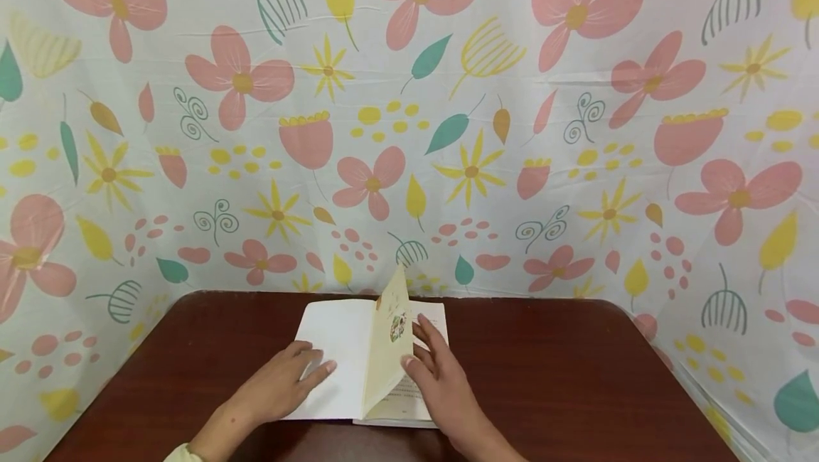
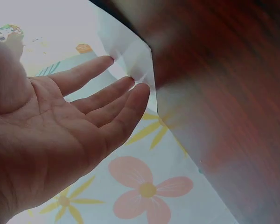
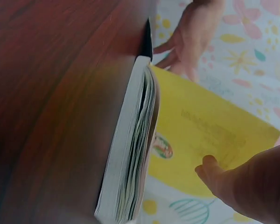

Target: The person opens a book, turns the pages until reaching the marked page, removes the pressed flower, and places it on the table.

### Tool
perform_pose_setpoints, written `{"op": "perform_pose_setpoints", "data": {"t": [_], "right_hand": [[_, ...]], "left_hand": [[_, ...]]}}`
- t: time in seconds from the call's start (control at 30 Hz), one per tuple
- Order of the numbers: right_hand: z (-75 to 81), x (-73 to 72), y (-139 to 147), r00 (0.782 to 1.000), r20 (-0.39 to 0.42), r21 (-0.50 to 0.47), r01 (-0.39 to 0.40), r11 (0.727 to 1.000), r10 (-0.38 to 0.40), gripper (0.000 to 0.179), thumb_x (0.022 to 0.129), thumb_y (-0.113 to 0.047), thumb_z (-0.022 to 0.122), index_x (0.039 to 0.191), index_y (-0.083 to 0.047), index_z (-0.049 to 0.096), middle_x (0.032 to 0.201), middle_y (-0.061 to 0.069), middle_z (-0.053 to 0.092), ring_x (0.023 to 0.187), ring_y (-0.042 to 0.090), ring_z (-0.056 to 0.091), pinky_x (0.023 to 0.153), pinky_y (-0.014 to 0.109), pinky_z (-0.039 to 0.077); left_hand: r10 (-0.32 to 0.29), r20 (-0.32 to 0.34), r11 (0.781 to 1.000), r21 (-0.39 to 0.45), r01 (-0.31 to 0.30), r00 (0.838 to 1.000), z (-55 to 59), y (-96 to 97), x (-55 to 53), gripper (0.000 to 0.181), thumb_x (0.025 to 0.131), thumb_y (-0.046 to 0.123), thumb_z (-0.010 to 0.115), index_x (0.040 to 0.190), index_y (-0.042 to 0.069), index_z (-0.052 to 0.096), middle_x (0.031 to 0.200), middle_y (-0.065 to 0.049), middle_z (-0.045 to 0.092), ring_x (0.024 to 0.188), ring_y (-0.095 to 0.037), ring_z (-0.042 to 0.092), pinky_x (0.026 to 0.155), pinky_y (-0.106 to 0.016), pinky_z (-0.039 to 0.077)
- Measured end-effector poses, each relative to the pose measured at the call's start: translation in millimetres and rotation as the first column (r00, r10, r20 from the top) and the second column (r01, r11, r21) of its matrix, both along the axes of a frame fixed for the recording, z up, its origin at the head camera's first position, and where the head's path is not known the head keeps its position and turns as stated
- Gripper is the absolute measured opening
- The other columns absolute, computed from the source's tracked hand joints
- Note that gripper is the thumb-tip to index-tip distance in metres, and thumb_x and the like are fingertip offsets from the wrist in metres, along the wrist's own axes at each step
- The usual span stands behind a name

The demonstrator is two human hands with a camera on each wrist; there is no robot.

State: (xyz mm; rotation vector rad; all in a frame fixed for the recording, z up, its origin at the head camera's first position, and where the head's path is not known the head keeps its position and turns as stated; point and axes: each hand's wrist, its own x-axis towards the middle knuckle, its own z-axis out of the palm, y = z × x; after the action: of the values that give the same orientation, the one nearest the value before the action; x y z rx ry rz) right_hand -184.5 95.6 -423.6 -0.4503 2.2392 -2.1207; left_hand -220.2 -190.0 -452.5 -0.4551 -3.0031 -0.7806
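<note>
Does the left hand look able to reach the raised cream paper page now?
Probably yes: the left hand is by the blank white paper leaf, and nothing visible blocks its way to the raised page.

A raised page (image 1: 388, 352) reads cream on my head feed, its small picture (image 1: 398, 327) multicoloured, the left page (image 1: 342, 334) plain white; pink and yellow flowers (image 1: 373, 185) and teal leaves (image 1: 448, 133) pattern white cloth (image 1: 397, 227) behind my reddish-brown table (image 1: 544, 377).
</note>
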Motion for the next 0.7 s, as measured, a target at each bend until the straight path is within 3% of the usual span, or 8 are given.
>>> {"op": "perform_pose_setpoints", "data": {"t": [0.1, 0.2, 0.27, 0.4, 0.6, 0.7], "right_hand": [[-1.7, 1.2, -8.1, 0.994, -0.020, -0.040, -0.111, 0.993, 0.110, 0.068, 0.105, -0.021, 0.054, 0.160, -0.013, 0.016, 0.161, 0.015, 0.024, 0.144, 0.035, 0.035, 0.101, 0.026, 0.044], [-5.3, 3.0, -15.2, 0.980, -0.039, -0.066, -0.198, 0.978, 0.196, 0.067, 0.105, -0.020, 0.052, 0.160, -0.011, 0.015, 0.163, 0.014, 0.021, 0.146, 0.037, 0.029, 0.103, 0.025, 0.041], [-7.9, 4.8, -19.6, 0.973, -0.059, -0.035, -0.224, 0.974, 0.222, 0.064, 0.106, -0.021, 0.051, 0.160, -0.010, 0.018, 0.162, 0.015, 0.022, 0.146, 0.040, 0.027, 0.106, 0.029, 0.039], [-13.8, 9.1, -26.3, 0.966, -0.071, 0.072, -0.245, 0.967, 0.250, 0.058, 0.106, -0.026, 0.050, 0.158, -0.014, 0.027, 0.161, 0.014, 0.026, 0.145, 0.041, 0.030, 0.111, 0.041, 0.037], [-19.1, 16.5, -31.3, 0.954, 0.057, 0.218, -0.299, 0.929, 0.294, 0.058, 0.103, -0.040, 0.054, 0.155, -0.022, 0.036, 0.158, 0.003, 0.033, 0.142, 0.031, 0.037, 0.108, 0.041, 0.042], [-18.7, 17.9, -31.1, 0.938, 0.149, 0.290, -0.343, 0.893, 0.312, 0.057, 0.100, -0.048, 0.056, 0.152, -0.029, 0.040, 0.155, -0.004, 0.037, 0.138, 0.025, 0.042, 0.104, 0.042, 0.045]], "left_hand": [[0.031, 0.049, 0.995, 0.093, -0.036, 0.998, 1.4, -0.4, -2.5, 0.069, 0.103, 0.063, 0.032, 0.137, 0.011, 0.061, 0.140, -0.009, 0.054, 0.132, -0.029, 0.049, 0.109, -0.052, 0.036], [0.069, 0.104, 0.976, 0.200, -0.088, 0.992, 4.4, -1.4, -5.4, 0.079, 0.102, 0.066, 0.023, 0.148, 0.007, 0.048, 0.150, -0.013, 0.047, 0.142, -0.033, 0.039, 0.115, -0.053, 0.028], [0.097, 0.147, 0.960, 0.248, -0.132, 0.984, 7.8, -2.7, -6.9, 0.086, 0.100, 0.070, 0.018, 0.153, 0.006, 0.040, 0.151, -0.015, 0.046, 0.145, -0.034, 0.033, 0.115, -0.056, 0.025], [0.127, 0.243, 0.920, 0.333, -0.206, 0.962, 13.0, -7.4, -10.1, 0.091, 0.097, 0.075, 0.011, 0.155, 0.009, 0.037, 0.145, -0.017, 0.053, 0.141, -0.036, 0.039, 0.111, -0.060, 0.030], [0.035, 0.329, 0.832, 0.514, -0.210, 0.944, 14.2, -17.2, -17.1, 0.089, 0.099, 0.071, 0.008, 0.153, 0.007, 0.037, 0.137, -0.021, 0.057, 0.132, -0.037, 0.050, 0.101, -0.061, 0.041], [-0.007, 0.349, 0.805, 0.557, -0.201, 0.937, 16.1, -20.4, -19.0, 0.091, 0.099, 0.071, 0.006, 0.153, 0.005, 0.034, 0.137, -0.020, 0.057, 0.125, -0.035, 0.057, 0.096, -0.056, 0.047]]}}
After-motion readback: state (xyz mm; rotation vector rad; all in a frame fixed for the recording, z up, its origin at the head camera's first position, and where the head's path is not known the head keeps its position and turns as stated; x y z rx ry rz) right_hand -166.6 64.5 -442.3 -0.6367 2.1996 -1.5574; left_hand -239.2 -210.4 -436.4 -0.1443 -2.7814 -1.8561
